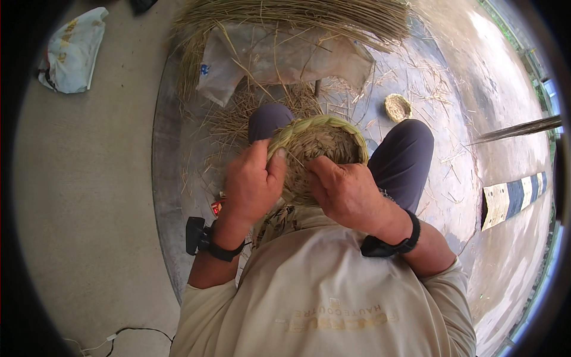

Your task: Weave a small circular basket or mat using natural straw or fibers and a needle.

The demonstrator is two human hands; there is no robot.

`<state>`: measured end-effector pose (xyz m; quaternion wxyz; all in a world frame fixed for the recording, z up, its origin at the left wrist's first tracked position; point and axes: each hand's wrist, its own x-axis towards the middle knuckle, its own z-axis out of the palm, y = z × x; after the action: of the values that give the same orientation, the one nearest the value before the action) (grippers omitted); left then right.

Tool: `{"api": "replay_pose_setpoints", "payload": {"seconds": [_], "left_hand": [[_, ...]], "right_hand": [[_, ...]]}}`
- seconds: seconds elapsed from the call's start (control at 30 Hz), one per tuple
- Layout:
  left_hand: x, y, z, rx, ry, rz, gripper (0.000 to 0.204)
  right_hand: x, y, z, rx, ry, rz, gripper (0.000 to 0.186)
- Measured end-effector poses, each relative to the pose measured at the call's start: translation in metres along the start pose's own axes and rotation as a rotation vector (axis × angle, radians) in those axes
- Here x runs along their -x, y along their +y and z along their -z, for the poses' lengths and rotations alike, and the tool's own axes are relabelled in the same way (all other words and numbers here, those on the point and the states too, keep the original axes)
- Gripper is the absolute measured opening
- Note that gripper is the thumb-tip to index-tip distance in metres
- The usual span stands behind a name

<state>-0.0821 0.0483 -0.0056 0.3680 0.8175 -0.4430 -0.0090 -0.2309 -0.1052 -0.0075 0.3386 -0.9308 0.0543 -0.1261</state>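
A round woven straw basket [342, 143] with a thick greenish braided rim rests tilted between my knees, its open side facing up. My left hand [254, 178] grips the basket's left rim, thumb on the inner side and fingers hidden behind the wall. Over the basket's lower right part, my right hand [345, 189] is closed in a pinch. A thin straw strand [295, 159] runs from near my left thumb toward the right fingertips. The basket's near edge is partly covered by my right hand.
A large bundle of long straw [297, 13] lies at the far side, beside a translucent plastic sheet [279, 53]. A small woven basket [398, 107] sits beyond my right knee. Loose straw litters the grey mat. A white bag [74, 50] lies far left; a striped block [513, 201] stands right.
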Motion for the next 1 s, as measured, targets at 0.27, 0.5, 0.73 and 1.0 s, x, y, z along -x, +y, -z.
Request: {"api": "replay_pose_setpoints", "payload": {"seconds": [0.27,0.5,0.73,1.0], "left_hand": [[0.006,-0.004,-0.014,-0.021,0.012,-0.106,0.023],[-0.002,-0.011,-0.010,-0.058,-0.039,-0.169,0.025],[-0.014,-0.004,-0.003,-0.183,-0.141,-0.334,0.028],[-0.018,0.009,-0.007,-0.200,-0.178,-0.466,0.028]], "right_hand": [[-0.015,0.001,0.007,-0.214,-0.036,-0.074,0.009],[-0.019,0.001,0.011,-0.290,0.017,-0.018,0.010],[-0.034,0.006,0.056,-0.021,0.159,0.057,0.015],[-0.084,0.032,0.041,-0.291,0.076,-0.029,0.026]]}}
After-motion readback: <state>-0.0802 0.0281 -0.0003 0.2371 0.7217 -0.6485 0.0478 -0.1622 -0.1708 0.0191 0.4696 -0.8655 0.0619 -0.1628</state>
